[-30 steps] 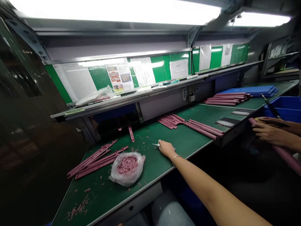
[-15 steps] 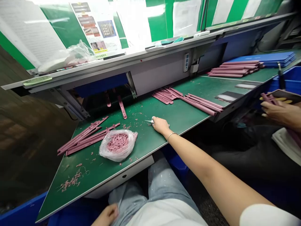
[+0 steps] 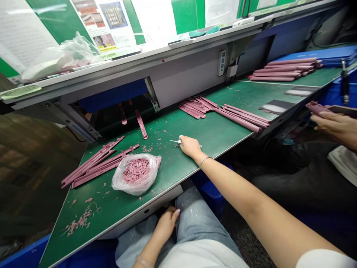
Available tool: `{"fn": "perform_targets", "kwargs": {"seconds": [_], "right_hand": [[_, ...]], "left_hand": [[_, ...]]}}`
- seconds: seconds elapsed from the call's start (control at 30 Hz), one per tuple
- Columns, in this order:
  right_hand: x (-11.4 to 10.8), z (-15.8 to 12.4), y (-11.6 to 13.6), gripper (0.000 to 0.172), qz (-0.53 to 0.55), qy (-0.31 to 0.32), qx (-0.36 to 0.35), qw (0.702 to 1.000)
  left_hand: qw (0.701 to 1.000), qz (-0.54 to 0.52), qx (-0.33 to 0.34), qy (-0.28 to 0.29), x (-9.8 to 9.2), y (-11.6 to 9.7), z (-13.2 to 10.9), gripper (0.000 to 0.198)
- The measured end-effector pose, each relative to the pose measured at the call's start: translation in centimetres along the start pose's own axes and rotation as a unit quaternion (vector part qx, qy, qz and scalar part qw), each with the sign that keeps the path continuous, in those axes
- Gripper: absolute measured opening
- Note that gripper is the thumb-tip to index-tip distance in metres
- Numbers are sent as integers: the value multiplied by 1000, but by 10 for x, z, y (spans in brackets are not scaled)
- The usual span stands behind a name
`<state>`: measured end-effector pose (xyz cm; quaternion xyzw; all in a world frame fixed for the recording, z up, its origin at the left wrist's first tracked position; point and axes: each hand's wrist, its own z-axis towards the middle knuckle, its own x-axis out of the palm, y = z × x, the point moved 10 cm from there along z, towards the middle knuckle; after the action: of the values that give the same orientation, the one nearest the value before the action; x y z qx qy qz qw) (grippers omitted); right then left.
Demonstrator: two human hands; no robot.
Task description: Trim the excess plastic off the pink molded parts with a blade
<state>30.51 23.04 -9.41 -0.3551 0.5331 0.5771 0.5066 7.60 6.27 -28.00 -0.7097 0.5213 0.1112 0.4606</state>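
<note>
The person's right hand rests on the green-topped counter, its fingers closed around a small white-handled cutter with a slim metal blade, pointing away across the surface. Pressing the hand on the counter looks like a way to keep that little blade steady. The left hand sits down on the person's pale denim jeans, its fingers loosely curled and apparently holding nothing. Long pink plastic bars lie in a loose bunch to the left, with a second bunch farther along, probably to keep them within reach. A clear plastic bag of pink offcuts sits just beside the near bunch, seemingly gathering the scraps, though pink crumbs remain scattered. Off to the right, a co-worker's hand holds a pink plastic piece.
</note>
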Motion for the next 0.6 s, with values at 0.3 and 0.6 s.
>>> {"fn": "perform_targets", "kwargs": {"seconds": [0.3, 0.6], "right_hand": [[2, 2, -2, 30, 16, 4, 12, 1000], [5, -1, 5, 26, 67, 7, -6, 998]], "left_hand": [[976, 145, 100, 128, 30, -59, 39, 26], [961, 99, 112, 234, 31, -60, -17, 19]]}}
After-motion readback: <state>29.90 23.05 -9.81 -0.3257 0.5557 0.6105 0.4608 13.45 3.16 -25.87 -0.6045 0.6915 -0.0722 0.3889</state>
